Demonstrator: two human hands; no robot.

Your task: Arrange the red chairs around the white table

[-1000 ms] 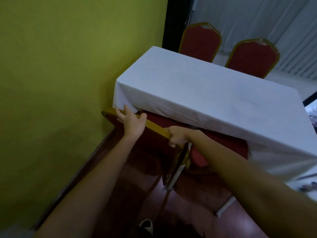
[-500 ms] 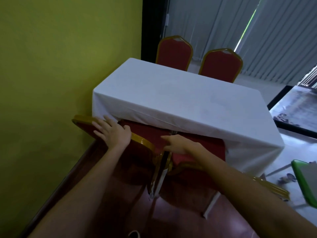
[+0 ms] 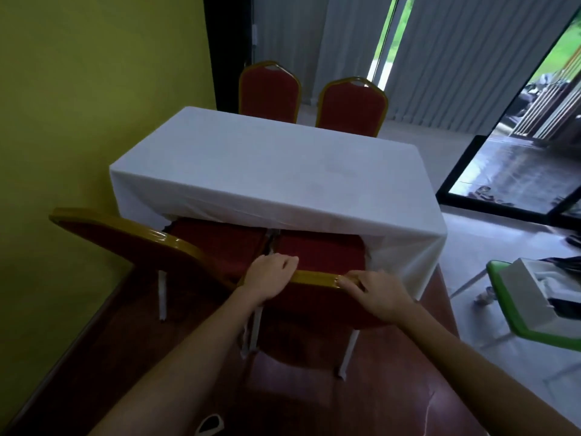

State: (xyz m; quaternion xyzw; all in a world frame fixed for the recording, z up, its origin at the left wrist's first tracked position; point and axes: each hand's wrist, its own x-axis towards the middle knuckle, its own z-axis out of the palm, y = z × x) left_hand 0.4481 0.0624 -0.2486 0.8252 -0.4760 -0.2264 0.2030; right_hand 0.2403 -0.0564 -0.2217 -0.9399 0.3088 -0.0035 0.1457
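Where the white cloth hangs over the near edge of the white table (image 3: 267,171), the front halves of two red seats are covered, so how far they run under the table cannot be told. The near right chair (image 3: 317,253) stands against that edge, its gold top rail gripped at both ends: the left hand (image 3: 267,278) is laid over the rail's left end with fingers curled forward onto the seat side, and the right hand (image 3: 375,294) is closed over the rail's right end, fingers pointing left along it. The backrest below the rail is largely masked by both forearms. Just left of it at the same table edge, the near left chair (image 3: 138,243) is seen with its gold-rimmed back angled outward toward the green wall (image 3: 94,89); nothing touches it. Beyond the far edge of the table, two more red chairs (image 3: 270,89) (image 3: 352,103) stand side by side, only their backrests showing above the tabletop. Right of the table, a green tray (image 3: 515,319) is cut off by the frame edge; a white boxlike item (image 3: 528,294) lies in it, its nature unclear.
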